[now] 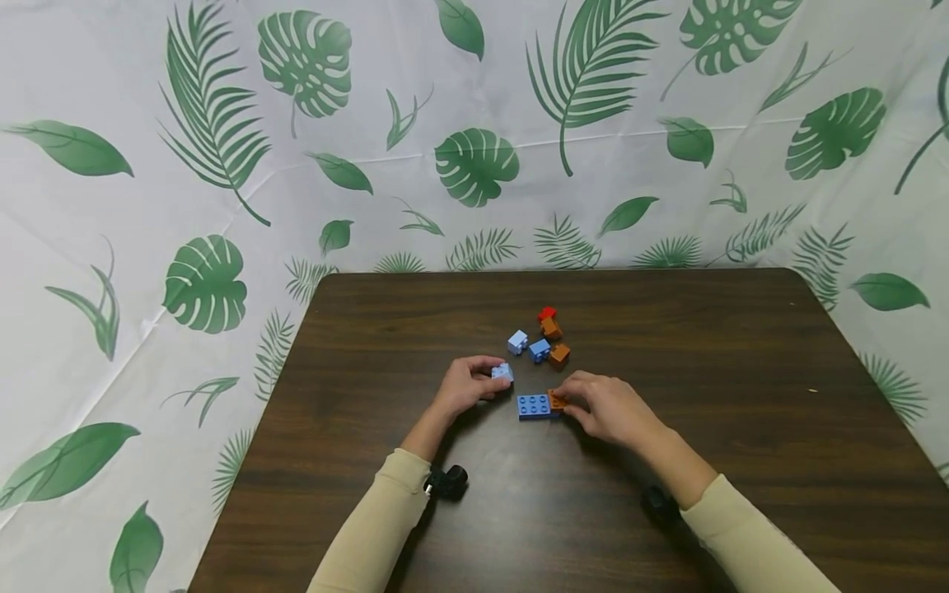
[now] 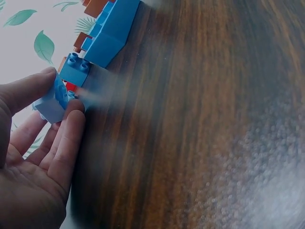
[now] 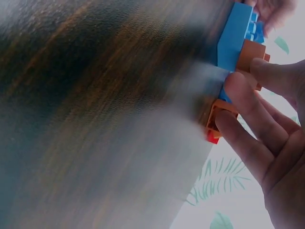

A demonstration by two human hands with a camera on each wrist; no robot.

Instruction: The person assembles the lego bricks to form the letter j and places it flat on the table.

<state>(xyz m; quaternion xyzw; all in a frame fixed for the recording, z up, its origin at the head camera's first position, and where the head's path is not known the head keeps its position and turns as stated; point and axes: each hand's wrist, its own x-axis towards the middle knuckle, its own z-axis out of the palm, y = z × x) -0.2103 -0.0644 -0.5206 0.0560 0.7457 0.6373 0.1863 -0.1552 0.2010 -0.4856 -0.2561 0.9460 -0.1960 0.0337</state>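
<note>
My left hand (image 1: 465,385) pinches a light blue toy building brick (image 1: 502,373) between thumb and fingers; its studs show in the head view, and the left wrist view has it (image 2: 50,109) tilted. To its right lies a long blue brick (image 1: 534,407) on the table, studs up. At that brick's right end, my right hand (image 1: 611,409) pinches an orange brick (image 3: 249,55) with thumb and fingers. The orange brick sits over the end studs, its right part hidden by the fingertips in the head view.
Beyond the hands lies a loose group: a light blue brick (image 1: 517,342), a blue brick (image 1: 539,351), two orange bricks, one nearer (image 1: 559,355) and one farther (image 1: 551,328), and a red brick (image 1: 547,313). The dark wooden table (image 1: 385,321) meets a leaf-patterned cloth (image 1: 415,206) behind.
</note>
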